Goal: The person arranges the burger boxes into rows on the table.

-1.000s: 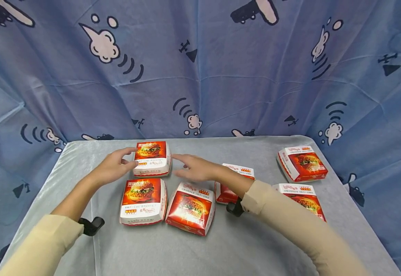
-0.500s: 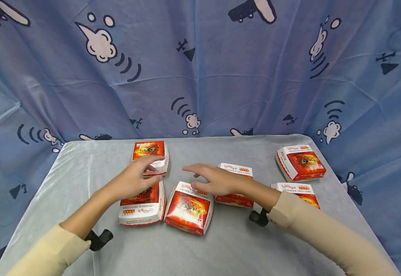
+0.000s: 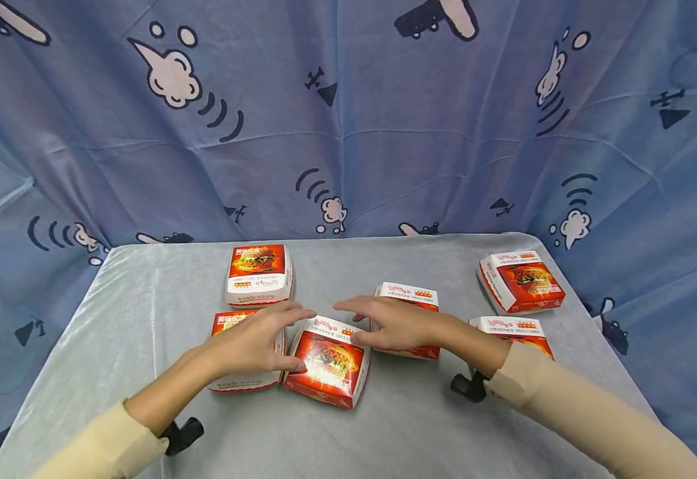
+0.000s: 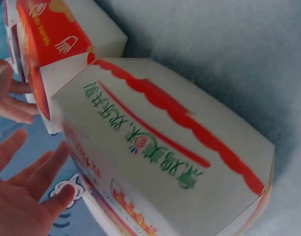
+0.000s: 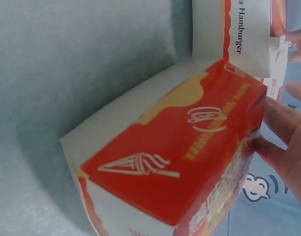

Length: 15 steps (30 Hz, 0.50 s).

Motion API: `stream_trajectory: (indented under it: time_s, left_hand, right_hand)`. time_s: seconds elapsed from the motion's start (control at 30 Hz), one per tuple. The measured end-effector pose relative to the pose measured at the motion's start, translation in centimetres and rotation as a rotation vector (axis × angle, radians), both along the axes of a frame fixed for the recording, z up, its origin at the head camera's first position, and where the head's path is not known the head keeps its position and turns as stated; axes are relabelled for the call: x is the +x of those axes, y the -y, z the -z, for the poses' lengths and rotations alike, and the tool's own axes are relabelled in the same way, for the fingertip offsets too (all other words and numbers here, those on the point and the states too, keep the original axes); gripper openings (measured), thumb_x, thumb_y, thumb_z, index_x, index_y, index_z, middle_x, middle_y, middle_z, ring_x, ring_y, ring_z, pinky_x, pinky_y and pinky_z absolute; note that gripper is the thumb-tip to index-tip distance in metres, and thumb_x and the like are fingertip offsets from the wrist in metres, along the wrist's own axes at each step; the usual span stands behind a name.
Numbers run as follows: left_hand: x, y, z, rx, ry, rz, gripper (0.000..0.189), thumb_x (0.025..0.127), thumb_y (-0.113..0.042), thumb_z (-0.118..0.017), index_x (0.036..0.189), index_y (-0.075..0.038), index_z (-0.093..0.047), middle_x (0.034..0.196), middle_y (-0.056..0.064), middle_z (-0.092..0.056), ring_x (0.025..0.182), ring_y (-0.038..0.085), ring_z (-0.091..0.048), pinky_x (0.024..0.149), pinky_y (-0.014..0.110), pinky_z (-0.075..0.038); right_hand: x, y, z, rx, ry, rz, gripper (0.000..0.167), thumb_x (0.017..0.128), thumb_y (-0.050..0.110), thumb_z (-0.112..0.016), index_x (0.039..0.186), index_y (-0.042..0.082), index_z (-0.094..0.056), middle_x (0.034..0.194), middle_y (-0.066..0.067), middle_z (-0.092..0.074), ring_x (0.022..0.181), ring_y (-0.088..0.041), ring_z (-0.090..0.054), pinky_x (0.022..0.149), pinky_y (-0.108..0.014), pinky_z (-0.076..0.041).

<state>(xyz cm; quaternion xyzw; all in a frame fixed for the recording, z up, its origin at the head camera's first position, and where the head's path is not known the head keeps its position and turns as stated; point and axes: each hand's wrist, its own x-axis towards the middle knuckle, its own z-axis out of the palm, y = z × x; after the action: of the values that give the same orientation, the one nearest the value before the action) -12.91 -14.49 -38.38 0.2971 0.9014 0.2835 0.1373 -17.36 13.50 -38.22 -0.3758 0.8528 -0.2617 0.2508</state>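
Note:
Over the near left burger box point(image 3: 246, 382) hovers my left hand point(image 3: 255, 342), fingers spread, thumb by the left side of the middle burger box point(image 3: 327, 362). My right hand point(image 3: 395, 324) is above the right centre burger box point(image 3: 411, 293), partly covering it, its thumb close to the middle box's far right corner. Both hands' fingers look loose and hold nothing; whether a fingertip touches card cannot be told. In the left wrist view, the left hand point(image 4: 22, 201) lies beside a white box side point(image 4: 150, 142). In the right wrist view, the right hand point(image 5: 290, 147) borders a red box side point(image 5: 175, 147).
A burger box point(image 3: 258, 274) stands behind the near left one. Two more, a far right burger box point(image 3: 522, 283) and a nearer one point(image 3: 511, 326) partly behind the right forearm, stand on the right. Grey cloth point(image 3: 408, 426) covers the table; a blue patterned curtain point(image 3: 348, 120) hangs behind.
Both hands have left the back left burger box. The left hand came nearer and right, to the middle box; the right hand moved right and slightly nearer. The boxes stay put.

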Motion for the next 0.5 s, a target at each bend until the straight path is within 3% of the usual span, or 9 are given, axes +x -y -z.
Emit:
stream_trajectory:
  time_s: [0.5]
  left_hand:
    - [0.68, -0.81, 0.79, -0.073, 0.020, 0.035, 0.068, 0.077, -0.027, -0.086, 0.138, -0.014, -0.059, 0.138, 0.008, -0.054, 0.118, 0.022, -0.054, 0.096, 0.042, -0.050]
  right_hand:
    - [0.48, -0.20, 0.22, 0.031, -0.013, 0.003, 0.059, 0.097, 0.030, -0.064, 0.150, 0.013, -0.046, 0.144, 0.000, -0.054, 0.123, -0.016, -0.056, 0.103, -0.039, -0.045]
